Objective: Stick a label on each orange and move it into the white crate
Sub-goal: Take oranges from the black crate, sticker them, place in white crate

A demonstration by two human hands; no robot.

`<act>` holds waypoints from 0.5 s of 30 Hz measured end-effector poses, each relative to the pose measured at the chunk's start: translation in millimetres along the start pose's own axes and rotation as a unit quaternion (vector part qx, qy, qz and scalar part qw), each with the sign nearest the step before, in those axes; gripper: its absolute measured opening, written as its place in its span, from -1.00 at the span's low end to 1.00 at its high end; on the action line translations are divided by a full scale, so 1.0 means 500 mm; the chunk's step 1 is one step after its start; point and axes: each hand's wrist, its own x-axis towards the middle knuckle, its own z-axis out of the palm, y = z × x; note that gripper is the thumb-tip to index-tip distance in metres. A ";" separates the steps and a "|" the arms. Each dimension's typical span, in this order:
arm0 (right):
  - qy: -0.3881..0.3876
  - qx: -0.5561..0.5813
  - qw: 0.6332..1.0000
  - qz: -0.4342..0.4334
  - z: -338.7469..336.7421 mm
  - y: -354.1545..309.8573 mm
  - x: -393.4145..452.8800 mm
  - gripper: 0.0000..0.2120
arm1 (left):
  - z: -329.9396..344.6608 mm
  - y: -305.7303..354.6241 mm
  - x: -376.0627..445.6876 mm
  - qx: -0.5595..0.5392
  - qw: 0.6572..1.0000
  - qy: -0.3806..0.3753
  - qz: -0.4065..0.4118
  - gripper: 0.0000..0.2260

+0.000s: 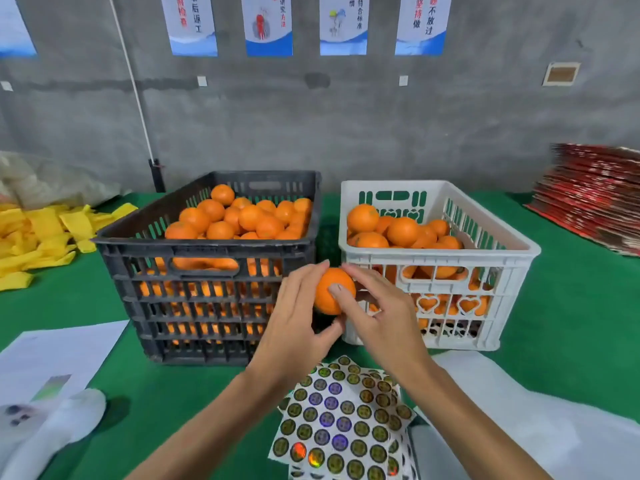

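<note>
My left hand (pixel 298 317) grips an orange (pixel 327 299) in the air, in front of the gap between the two crates. My right hand (pixel 377 306) reaches over the same orange, its thumb pressing flat on the front of the fruit; a label under the thumb cannot be made out. The black crate (pixel 207 251) on the left is heaped with oranges. The white crate (pixel 512 251) on the right holds several oranges. Sheets of round shiny labels (pixel 343 420) lie on the green table right below my hands.
Yellow foam sleeves (pixel 38 237) are piled at the far left. White papers (pixel 59 355) and a white soft thing (pixel 69 420) lie at the near left. A white bag (pixel 540 420) covers the near right. Red flat cartons (pixel 595 199) are stacked at the far right.
</note>
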 end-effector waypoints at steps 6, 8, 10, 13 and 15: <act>-0.160 -0.028 0.981 0.107 0.002 0.165 -0.128 -0.60 | 0.070 -0.072 -0.163 -0.223 0.927 -0.147 -0.263 -0.33; -0.235 -0.105 0.963 0.081 0.003 0.204 -0.150 -0.65 | 0.085 -0.098 -0.192 -0.302 0.891 -0.152 -0.304 -0.30; -0.286 -0.169 0.942 0.048 0.000 0.216 -0.160 -0.50 | 0.090 -0.108 -0.201 -0.315 0.887 -0.128 -0.313 -0.36; -0.307 -0.187 0.933 0.014 0.000 0.220 -0.163 -0.45 | 0.102 -0.115 -0.204 -0.325 0.877 -0.103 -0.338 -0.49; -0.294 -0.182 0.938 -0.002 0.001 0.217 -0.164 -0.52 | 0.108 -0.117 -0.206 -0.327 0.874 -0.094 -0.348 -0.50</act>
